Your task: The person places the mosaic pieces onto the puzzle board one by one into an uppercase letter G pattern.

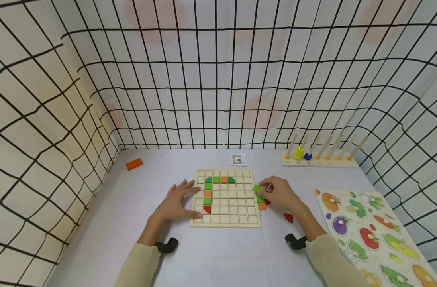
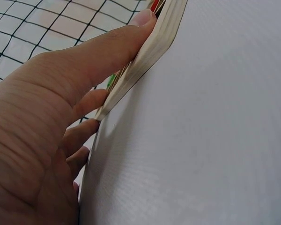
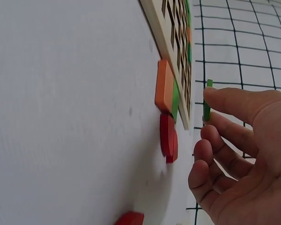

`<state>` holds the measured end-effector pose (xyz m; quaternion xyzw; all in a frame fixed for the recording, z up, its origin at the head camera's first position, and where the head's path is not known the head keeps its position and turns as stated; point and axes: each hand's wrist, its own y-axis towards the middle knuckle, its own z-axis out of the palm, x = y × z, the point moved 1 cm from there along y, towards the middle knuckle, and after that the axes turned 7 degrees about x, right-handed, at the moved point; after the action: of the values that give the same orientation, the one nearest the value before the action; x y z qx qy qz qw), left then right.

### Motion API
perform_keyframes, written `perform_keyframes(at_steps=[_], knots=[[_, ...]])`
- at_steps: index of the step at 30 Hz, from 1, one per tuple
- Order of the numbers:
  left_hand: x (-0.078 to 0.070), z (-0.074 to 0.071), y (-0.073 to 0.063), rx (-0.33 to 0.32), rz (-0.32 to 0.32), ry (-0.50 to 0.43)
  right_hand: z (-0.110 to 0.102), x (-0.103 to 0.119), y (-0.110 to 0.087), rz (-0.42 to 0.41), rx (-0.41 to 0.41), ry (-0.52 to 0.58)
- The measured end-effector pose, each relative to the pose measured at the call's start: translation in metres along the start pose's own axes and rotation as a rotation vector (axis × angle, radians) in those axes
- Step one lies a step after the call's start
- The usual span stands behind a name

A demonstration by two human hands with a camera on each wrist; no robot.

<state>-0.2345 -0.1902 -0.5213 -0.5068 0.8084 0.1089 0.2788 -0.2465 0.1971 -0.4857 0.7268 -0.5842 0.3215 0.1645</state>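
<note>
A pale wooden grid board (image 1: 236, 206) lies on the table. Green and orange squares, dark green rounded pieces and a red rounded piece (image 1: 207, 209) fill part of its upper row and left column. My left hand (image 1: 173, 204) rests on the board's left edge, fingers spread and thumb on the rim. Beside the right edge, my right hand (image 1: 278, 194) pinches a light green square tile (image 3: 207, 110) between thumb and index finger, raised off the table. Below that hand lie an orange tile (image 3: 164, 86), another green tile (image 1: 260, 199) and red rounded pieces (image 3: 167, 134).
A pattern card (image 1: 238, 159) lies behind the board. A peg counting stand (image 1: 318, 162) is at the back right, a vegetable puzzle board (image 1: 358, 223) at the right. An orange block (image 1: 134, 164) sits far left; a lone red piece (image 1: 289, 217) is near the right wrist. Netting surrounds the table.
</note>
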Motion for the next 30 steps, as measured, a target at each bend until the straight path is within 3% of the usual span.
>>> perform_keyframes(at_steps=[11,30], knots=[[-0.005,0.000,0.003,0.017,-0.005,-0.009,0.014,0.012,-0.007,-0.068,0.028,0.000],[-0.004,-0.002,0.000,0.016,-0.009,-0.004,0.061,0.052,-0.001,-0.198,0.125,0.023]])
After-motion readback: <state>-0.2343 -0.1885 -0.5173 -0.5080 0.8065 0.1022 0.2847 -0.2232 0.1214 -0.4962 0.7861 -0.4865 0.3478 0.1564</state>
